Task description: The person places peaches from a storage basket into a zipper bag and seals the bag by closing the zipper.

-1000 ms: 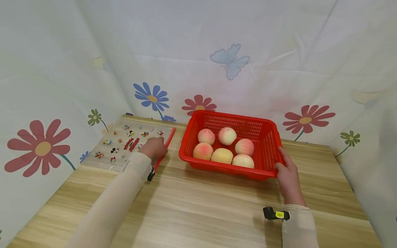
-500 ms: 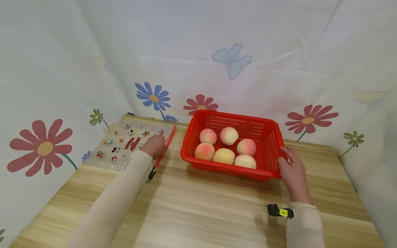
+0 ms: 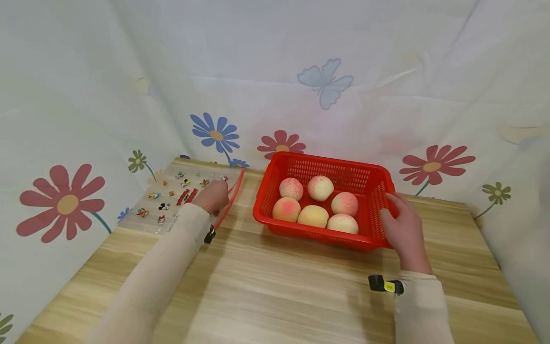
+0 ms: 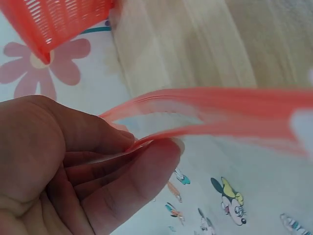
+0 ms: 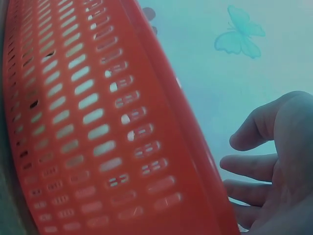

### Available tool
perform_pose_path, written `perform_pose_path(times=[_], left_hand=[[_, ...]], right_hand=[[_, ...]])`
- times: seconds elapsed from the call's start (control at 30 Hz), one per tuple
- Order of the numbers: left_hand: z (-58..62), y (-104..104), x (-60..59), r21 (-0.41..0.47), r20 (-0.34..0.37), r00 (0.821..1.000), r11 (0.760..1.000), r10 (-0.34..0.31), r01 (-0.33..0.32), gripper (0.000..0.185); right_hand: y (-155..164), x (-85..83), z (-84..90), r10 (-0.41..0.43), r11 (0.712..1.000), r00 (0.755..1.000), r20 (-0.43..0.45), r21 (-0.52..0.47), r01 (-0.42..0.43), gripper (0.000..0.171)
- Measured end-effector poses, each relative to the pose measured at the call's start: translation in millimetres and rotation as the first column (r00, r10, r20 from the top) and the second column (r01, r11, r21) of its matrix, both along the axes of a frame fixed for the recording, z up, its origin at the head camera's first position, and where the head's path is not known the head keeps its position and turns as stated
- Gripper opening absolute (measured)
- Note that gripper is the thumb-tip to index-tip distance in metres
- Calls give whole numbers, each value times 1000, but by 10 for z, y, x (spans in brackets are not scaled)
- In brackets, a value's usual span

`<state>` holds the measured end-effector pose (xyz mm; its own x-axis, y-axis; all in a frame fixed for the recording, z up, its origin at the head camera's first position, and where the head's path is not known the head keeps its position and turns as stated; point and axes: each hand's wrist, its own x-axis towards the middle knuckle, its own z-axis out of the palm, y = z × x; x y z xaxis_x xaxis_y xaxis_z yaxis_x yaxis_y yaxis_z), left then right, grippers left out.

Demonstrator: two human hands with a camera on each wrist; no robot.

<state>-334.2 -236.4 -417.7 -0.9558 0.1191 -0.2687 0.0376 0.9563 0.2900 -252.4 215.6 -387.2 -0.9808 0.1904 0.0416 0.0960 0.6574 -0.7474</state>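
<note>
Wooden table: six peaches, left hand pinching bag, right hand relaxed.

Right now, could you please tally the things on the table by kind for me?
Peaches, all in the basket, first at: 6
Red basket, right hand at its side: 1
Clear zip bag with a red strip, pinched by the left hand: 1
Total: 8

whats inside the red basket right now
Six round peach-coloured fruits lie in two rows inside the red perforated plastic basket. The basket floor beneath them is mostly covered, so anything under the fruit cannot be seen. The right hand rests against its right side.
</note>
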Motion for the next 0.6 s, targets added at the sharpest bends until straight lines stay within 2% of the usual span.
perform_pose_path(times=[0.1, 0.33, 0.6], left_hand=[[65, -5, 23, 20, -9, 1000, 1000, 3, -3, 28], [167, -3, 59, 17, -33, 999, 1000, -8, 9, 24], [253, 3, 55, 10, -82, 997, 1000, 0, 1, 19]], right_hand=[[-50, -8, 26, 18, 1000, 1000, 6, 17, -18, 56], [-206, -30, 75, 38, 999, 997, 61, -30, -36, 67], [-439, -66, 110, 108, 994, 993, 56, -3, -108, 71]])
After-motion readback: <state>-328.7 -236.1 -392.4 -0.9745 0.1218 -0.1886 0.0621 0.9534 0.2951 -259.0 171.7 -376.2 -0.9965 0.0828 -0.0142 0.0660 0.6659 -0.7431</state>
